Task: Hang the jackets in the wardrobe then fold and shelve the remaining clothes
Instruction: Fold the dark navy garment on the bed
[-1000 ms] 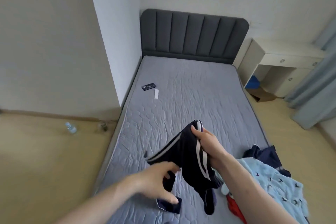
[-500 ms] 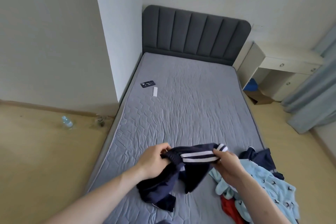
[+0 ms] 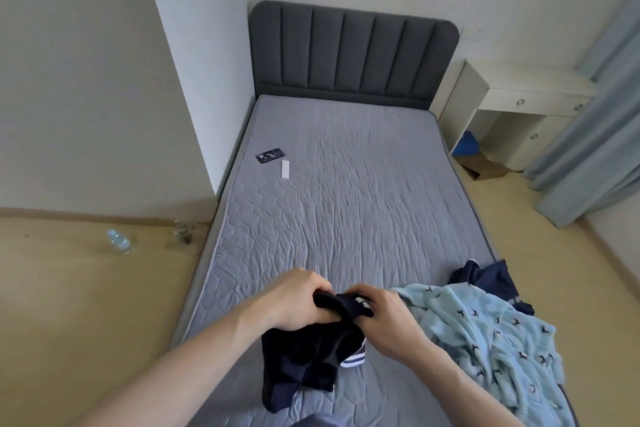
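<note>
A dark navy garment with white stripes (image 3: 311,354) hangs bunched over the near end of the grey mattress (image 3: 346,191). My left hand (image 3: 298,298) grips its top edge, and my right hand (image 3: 388,319) grips the same edge right beside it, so the two hands almost touch. To the right lies a light blue patterned garment (image 3: 485,333), spread in a heap. A dark blue garment (image 3: 488,279) lies partly under its far side.
A black phone (image 3: 269,155) and a small white strip (image 3: 285,170) lie on the mattress's far left. A plastic bottle (image 3: 119,241) stands on the floor at left. White desk (image 3: 519,104), cardboard box (image 3: 485,168) and blue-grey curtain (image 3: 588,135) at right.
My hands, which held the navy garment stretched between them, have come together, bunching its top edge. The garment has dropped lower over the mattress.
</note>
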Demonstrator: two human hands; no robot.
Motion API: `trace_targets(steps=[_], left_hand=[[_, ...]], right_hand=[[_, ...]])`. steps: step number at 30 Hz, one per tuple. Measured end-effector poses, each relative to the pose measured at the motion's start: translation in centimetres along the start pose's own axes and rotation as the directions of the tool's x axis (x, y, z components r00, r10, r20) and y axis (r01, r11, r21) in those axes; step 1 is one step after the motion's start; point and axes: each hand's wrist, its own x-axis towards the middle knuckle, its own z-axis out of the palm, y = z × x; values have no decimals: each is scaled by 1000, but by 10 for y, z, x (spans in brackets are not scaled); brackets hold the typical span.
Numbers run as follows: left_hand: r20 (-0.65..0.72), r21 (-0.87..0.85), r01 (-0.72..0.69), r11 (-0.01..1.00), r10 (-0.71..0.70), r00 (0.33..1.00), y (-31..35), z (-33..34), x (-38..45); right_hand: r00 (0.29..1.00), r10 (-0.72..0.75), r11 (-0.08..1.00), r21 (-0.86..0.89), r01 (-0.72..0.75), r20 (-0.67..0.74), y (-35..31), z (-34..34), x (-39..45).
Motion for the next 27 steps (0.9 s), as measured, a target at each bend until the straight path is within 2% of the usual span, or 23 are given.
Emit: trace_targets(steps=[4, 6, 9, 13, 17, 21, 24, 27], left_hand=[[207, 252, 29, 967, -83, 975, -39, 34, -19], [243, 293, 27, 956, -102, 965, -56, 58, -29], [173, 237, 143, 961, -187, 967, -78, 84, -42], [188, 158, 213, 964, -242, 952, -94, 86, -44], [129, 8, 331, 944, -329, 935, -106, 82, -42], [148, -141, 426, 894, -406, 902, -113, 82, -34], [160, -194, 454, 870, -428, 889, -116, 74, -19], [157, -203, 503, 840, -479, 864, -115, 49, 6]], right_hand=[[996, 28, 976, 214, -46, 89, 6, 7, -2], [992, 44, 960, 269, -74, 116, 12, 11, -1], [986, 90, 954, 273, -125, 138, 24, 12, 1], [960, 230, 942, 211, -261, 162, 56, 5, 0], [921, 304, 953, -65, -297, 245, 89, 5, -3], [907, 304, 924, -322, -206, 291, 111, 8, 2], [869, 384, 905, -312, -288, 312, 122, 8, 18], [850, 425, 904, -185, -385, 310, 121, -6, 50]])
